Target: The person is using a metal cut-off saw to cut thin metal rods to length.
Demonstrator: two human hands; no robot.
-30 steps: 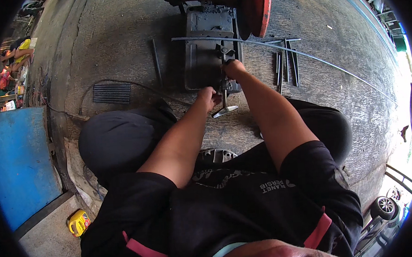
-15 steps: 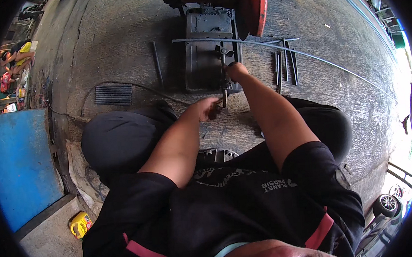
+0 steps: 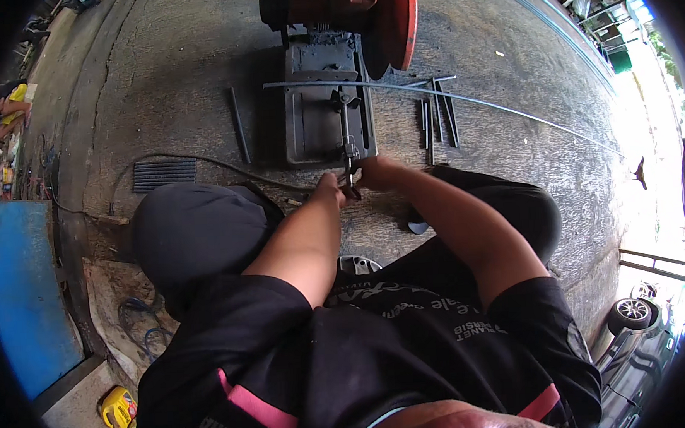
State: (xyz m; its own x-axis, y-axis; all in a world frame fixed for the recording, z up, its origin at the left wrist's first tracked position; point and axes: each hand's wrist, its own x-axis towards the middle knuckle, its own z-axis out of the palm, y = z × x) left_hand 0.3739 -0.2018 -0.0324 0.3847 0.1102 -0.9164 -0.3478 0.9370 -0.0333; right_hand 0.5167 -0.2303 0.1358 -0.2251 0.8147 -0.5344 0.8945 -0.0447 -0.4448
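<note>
A cut-off saw with an orange guard (image 3: pixel 405 25) and a dark metal base (image 3: pixel 295 131) stands on the ground in front of me. A long thin metal bar (image 3: pixel 413 88) lies across the base, in front of the vise jaw (image 3: pixel 344 99). The vise screw (image 3: pixel 346 128) runs from the jaw toward me. At its near end, my left hand (image 3: pixel 332 191) is closed on the vise handle (image 3: pixel 350 190) from the left. My right hand (image 3: pixel 375 173) closes on the same handle from the right; its fingertips are partly hidden.
Several cut metal pieces (image 3: pixel 447 112) lie right of the saw. A single rod (image 3: pixel 240 125) and a row of short dark bars (image 3: pixel 165 175) lie to the left, near a cable (image 3: pixel 223 162). A blue panel (image 3: pixel 25 285) and a yellow container (image 3: pixel 117 409) are farther left.
My right hand has come back from the vise screw's middle to the handle at its near end, beside my left hand. The whole view has shifted slightly.
</note>
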